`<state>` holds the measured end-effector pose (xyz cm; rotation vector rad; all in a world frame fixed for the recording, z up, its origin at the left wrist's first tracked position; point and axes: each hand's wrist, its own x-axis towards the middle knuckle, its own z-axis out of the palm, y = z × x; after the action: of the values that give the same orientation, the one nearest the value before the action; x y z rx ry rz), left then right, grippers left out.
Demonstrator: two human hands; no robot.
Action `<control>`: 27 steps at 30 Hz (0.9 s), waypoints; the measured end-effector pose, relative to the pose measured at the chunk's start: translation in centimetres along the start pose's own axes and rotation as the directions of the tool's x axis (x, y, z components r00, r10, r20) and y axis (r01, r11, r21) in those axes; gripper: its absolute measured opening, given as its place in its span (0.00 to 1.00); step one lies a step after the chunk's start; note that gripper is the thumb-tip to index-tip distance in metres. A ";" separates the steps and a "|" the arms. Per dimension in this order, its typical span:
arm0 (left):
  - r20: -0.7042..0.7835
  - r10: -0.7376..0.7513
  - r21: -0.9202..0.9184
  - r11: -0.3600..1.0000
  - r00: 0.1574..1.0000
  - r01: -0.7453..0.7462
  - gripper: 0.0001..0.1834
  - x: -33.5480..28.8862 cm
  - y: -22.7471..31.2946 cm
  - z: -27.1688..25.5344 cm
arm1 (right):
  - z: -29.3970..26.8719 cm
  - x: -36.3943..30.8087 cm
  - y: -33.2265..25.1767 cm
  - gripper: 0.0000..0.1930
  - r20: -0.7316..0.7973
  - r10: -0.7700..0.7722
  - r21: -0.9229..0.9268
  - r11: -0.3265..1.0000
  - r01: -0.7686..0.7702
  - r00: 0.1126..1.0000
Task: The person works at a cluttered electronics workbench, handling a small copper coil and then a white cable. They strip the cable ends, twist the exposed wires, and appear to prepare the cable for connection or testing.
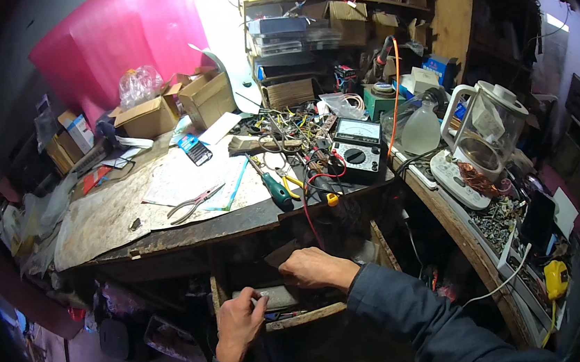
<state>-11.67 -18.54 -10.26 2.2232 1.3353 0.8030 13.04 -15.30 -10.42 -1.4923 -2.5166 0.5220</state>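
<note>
Single head view, looks down-forward over cluttered workbench, hands close at lower edge

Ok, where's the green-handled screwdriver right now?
The green-handled screwdriver lies on the workbench near its front edge, centre of the head view, between the pliers and the multimeter.

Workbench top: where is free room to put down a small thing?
The worn bare patch on the workbench, left of the pliers, is free. Crowded: around the multimeter and green screwdriver, with tangled wires. The right side by the clear kettle is full too.
</note>
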 end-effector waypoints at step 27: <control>0.142 -0.045 0.039 0.998 0.989 0.040 0.18 0.0 -0.7 0.5 | 0.3 -0.8 -0.4 0.06 -0.013 0.007 -0.025 1.000 -0.007 1.000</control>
<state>-11.73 -18.28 -11.06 2.2267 1.3330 0.5967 13.03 -16.27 -10.51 -1.5086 -2.5184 0.4816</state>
